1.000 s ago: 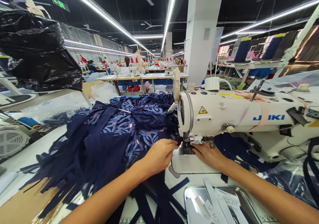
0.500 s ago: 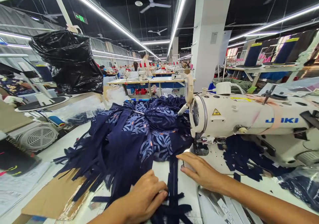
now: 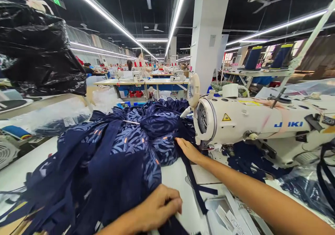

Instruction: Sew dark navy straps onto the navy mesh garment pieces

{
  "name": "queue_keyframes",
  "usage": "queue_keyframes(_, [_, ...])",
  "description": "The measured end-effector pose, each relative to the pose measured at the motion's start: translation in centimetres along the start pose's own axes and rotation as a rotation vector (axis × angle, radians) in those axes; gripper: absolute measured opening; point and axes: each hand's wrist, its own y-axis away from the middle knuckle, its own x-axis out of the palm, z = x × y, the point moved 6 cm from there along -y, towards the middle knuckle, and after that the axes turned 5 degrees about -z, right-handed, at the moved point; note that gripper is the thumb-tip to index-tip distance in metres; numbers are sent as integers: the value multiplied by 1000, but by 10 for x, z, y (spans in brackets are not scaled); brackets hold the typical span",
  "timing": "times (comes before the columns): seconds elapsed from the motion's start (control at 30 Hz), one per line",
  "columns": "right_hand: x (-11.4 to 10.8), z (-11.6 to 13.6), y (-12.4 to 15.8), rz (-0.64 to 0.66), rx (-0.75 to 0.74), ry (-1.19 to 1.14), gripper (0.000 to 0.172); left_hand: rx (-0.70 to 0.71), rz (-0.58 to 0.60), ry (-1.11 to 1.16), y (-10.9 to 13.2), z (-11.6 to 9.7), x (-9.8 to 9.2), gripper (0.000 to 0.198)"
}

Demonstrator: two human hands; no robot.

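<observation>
A large heap of navy bras [image 3: 131,137], with blue leaf-patterned cups and small orange marks, spreads across the white sewing table [image 3: 178,179]. At its right edge, beside the sewing machine head, my right hand [image 3: 190,151] reaches in with its fingers together on a navy bra's dark edge; its thumb is hidden. A navy strap [image 3: 192,179] trails from below that hand toward me. My left hand [image 3: 163,205] is curled closed at the near edge of the heap, over dark fabric. What lies inside its fingers is hidden.
A white Juki sewing machine [image 3: 248,120] stands on the right, with navy scraps [image 3: 251,161] under its arm. Paper tags [image 3: 232,221] lie at the front right. A black plastic bag [image 3: 42,53] hangs at the left. A clear bag [image 3: 303,189] sits at the right edge.
My right hand has moved forward onto the heap by the machine head. The near fabric has shifted left and toward me, and the strap now slants right. The view has turned right.
</observation>
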Motion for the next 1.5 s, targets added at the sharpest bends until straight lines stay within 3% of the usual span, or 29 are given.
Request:
queue_keyframes(0.1, [-5, -1, 0, 27, 37, -59, 54, -24, -1, -76, -11, 1, -16, 39])
queue_keyframes(0.23, [-15, 14, 29, 109, -118, -40, 55, 96, -39, -383, -4, -15, -16, 7])
queue_keyframes(0.43, [-55, 26, 90, 190, -244, 183, 41, 351, -124, -865, -13, -47, -1, 38])
queue_keyframes(0.57, [-94, 2, 104, 97, -209, 470, 33, 556, -129, -1069, -34, -49, 19, 9])
queue_keyframes(0.63, [-116, -17, 103, 6, -170, 650, 32, 627, -171, -1061, -39, -51, 24, 10])
queue_keyframes(0.73, [-137, -38, 100, -92, -161, 848, 28, 616, -254, -948, -39, -64, 19, 12])
queue_keyframes(0.8, [-139, -43, 98, -104, -189, 916, 25, 562, -279, -824, -39, -76, 13, 13])
queue_keyframes(0.9, [-124, -41, 97, -60, -291, 962, 14, 466, -343, -694, -47, -89, 6, 18])
queue_keyframes(1.07, [-100, -26, 95, -23, -482, 1031, 18, 410, -431, -803, -83, -80, 12, 21])
queue_keyframes(1.2, [-110, -29, 86, -96, -318, 843, 18, 495, -328, -945, -104, -60, 27, 17])
queue_keyframes(1.33, [-117, -42, 83, -90, -119, 642, 11, 464, -299, -882, -99, -46, 27, 18])
queue_keyframes(1.5, [-116, -34, 97, 57, -320, 520, 17, 493, -272, -758, -75, -50, 26, 24])
